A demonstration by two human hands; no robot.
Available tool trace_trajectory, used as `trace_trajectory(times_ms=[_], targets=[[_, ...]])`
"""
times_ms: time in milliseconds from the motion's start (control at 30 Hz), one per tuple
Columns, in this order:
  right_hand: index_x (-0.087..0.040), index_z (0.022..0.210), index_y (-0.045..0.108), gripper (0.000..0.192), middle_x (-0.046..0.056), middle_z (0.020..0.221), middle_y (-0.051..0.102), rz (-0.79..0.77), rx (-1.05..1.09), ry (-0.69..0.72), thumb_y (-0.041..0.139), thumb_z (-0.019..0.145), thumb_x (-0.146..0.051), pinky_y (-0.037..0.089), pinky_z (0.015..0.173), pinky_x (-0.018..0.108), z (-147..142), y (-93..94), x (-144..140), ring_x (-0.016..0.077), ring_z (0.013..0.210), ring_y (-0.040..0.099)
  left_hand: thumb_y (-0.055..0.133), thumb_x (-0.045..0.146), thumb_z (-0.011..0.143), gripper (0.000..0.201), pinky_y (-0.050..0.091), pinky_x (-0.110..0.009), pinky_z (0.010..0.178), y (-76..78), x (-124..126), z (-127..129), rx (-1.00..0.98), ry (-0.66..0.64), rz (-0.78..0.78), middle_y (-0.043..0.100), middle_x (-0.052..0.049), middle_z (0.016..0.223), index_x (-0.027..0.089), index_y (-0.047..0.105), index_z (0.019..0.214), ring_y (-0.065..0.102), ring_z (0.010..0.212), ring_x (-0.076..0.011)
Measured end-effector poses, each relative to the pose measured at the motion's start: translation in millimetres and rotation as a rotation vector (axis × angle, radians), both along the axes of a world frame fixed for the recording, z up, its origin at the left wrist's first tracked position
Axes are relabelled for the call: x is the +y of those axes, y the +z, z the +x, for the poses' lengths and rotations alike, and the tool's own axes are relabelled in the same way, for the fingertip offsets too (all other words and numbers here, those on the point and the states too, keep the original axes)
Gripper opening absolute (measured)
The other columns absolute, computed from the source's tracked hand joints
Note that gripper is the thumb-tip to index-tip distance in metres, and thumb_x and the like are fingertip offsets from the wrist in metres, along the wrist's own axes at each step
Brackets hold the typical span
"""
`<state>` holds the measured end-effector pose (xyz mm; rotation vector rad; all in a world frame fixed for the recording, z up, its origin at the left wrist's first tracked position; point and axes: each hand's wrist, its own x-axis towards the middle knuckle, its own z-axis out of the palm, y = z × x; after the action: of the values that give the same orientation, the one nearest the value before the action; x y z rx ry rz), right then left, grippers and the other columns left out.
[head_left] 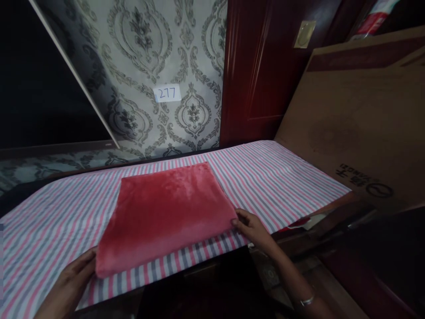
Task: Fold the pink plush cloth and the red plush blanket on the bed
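A folded red plush blanket [166,215] lies flat on a table covered by a pink, white and grey striped cloth [275,175]. My left hand [75,277] rests at the blanket's near left corner, fingers touching its edge. My right hand [250,226] touches the near right corner with its fingertips. Whether either hand pinches the fabric cannot be told. A bangle sits on my right wrist [307,300].
A large cardboard box [358,119] leans at the table's right end. Behind stand a patterned wall with a paper label reading 277 [167,93] and a dark red wooden door [262,66]. The table's front edge runs just under my hands.
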<state>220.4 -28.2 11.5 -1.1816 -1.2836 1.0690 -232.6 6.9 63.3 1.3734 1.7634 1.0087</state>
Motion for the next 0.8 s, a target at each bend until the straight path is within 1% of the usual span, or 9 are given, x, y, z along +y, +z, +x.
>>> trace_trajectory(times_ms=[67, 133, 200, 300, 433, 533, 600, 700, 800], targets=[[-0.02, 0.081, 0.061, 0.038, 0.0, 0.072, 0.058, -0.01, 0.0, -0.009, 0.07, 0.076, -0.057, 0.044, 0.058, 0.026, -2.2, 0.6, 2.0, 0.0144, 0.063, 0.054, 0.082, 0.062, 0.037, 0.046, 0.049, -0.044, 0.107, 6.6, 5.2, 7.0, -0.062, -0.057, -0.072, 0.08, -0.007, 0.094, 0.027, 0.075, 0.067, 0.066, 0.114, -0.0382], [-0.02, 0.079, 0.06, 0.038, -0.003, 0.065, 0.054, -0.037, 0.004, -0.022, 0.069, 0.077, -0.058, 0.041, 0.051, 0.025, -5.0, 2.0, 3.5, 0.0119, 0.053, 0.049, 0.085, 0.06, 0.033, 0.048, 0.048, -0.044, 0.107, 7.0, 11.9, 5.9, -0.123, -0.068, -0.137, 0.08, -0.008, 0.089, 0.026, 0.075, 0.066, 0.067, 0.113, -0.0388], [-0.021, 0.078, 0.057, 0.04, -0.005, 0.061, 0.051, -0.048, 0.024, -0.025, 0.068, 0.078, -0.059, 0.036, 0.045, 0.024, -7.5, 4.2, 4.3, 0.0091, 0.045, 0.043, 0.087, 0.059, 0.032, 0.048, 0.05, -0.045, 0.105, 2.5, 19.0, -1.1, -0.142, -0.08, -0.167, 0.079, -0.008, 0.085, 0.025, 0.074, 0.064, 0.068, 0.108, -0.039], [-0.021, 0.078, 0.055, 0.046, -0.006, 0.06, 0.051, -0.062, 0.061, -0.017, 0.067, 0.075, -0.065, 0.034, 0.042, 0.023, -9.2, 7.1, 5.0, 0.0076, 0.042, 0.043, 0.089, 0.054, 0.037, 0.044, 0.052, -0.044, 0.103, -6.9, 26.5, -13.5, -0.152, -0.168, -0.167, 0.08, -0.006, 0.088, 0.024, 0.076, 0.067, 0.069, 0.107, -0.0381], [-0.023, 0.09, 0.052, 0.053, -0.009, 0.054, 0.05, -0.121, 0.096, -0.065, 0.067, 0.072, -0.07, 0.032, 0.04, 0.021, -8.2, 8.2, 4.9, 0.0092, 0.04, 0.046, 0.09, 0.051, 0.039, 0.047, 0.056, -0.045, 0.097, -16.6, 27.8, -23.0, -0.125, -0.244, -0.188, 0.08, -0.008, 0.093, 0.023, 0.079, 0.075, 0.069, 0.107, -0.0396], [-0.023, 0.099, 0.051, 0.061, -0.01, 0.053, 0.052, -0.128, 0.132, -0.165, 0.073, 0.066, -0.07, 0.035, 0.041, 0.021, -8.4, 7.9, 4.1, 0.0106, 0.04, 0.05, 0.089, 0.052, 0.044, 0.052, 0.053, -0.045, 0.1, -21.7, 27.6, -24.2, -0.11, -0.264, -0.166, 0.079, -0.009, 0.105, 0.023, 0.08, 0.085, 0.068, 0.111, -0.0396], [-0.022, 0.106, 0.052, 0.065, -0.01, 0.051, 0.052, -0.154, 0.145, -0.2, 0.07, 0.067, -0.071, 0.037, 0.042, 0.022, -9.1, 6.6, 3.7, 0.0119, 0.04, 0.051, 0.088, 0.051, 0.048, 0.052, 0.05, -0.045, 0.104, -24.3, 28.2, -22.7, -0.1, -0.3, -0.154, 0.078, -0.008, 0.109, 0.023, 0.08, 0.092, 0.066, 0.115, -0.0386], [-0.019, 0.114, 0.053, 0.067, -0.01, 0.045, 0.05, -0.192, 0.155, -0.19, 0.061, 0.074, -0.073, 0.037, 0.041, 0.024, -9.3, 2.4, 5.1, 0.0137, 0.038, 0.051, 0.087, 0.051, 0.047, 0.054, 0.048, -0.048, 0.106, -27.5, 26.9, -20.6, -0.086, -0.329, -0.143, 0.079, -0.007, 0.104, 0.024, 0.08, 0.093, 0.065, 0.116, -0.0394], [-0.015, 0.125, 0.051, 0.073, -0.008, 0.043, 0.053, -0.22, 0.137, -0.152, 0.06, 0.074, -0.068, 0.038, 0.04, 0.024, -6.6, -3.2, 9.4, 0.0147, 0.037, 0.051, 0.086, 0.057, 0.044, 0.06, 0.048, -0.049, 0.105, -28.1, 21.3, -19.3, -0.081, -0.263, -0.118, 0.079, -0.008, 0.101, 0.024, 0.08, 0.094, 0.065, 0.115, -0.0407]])
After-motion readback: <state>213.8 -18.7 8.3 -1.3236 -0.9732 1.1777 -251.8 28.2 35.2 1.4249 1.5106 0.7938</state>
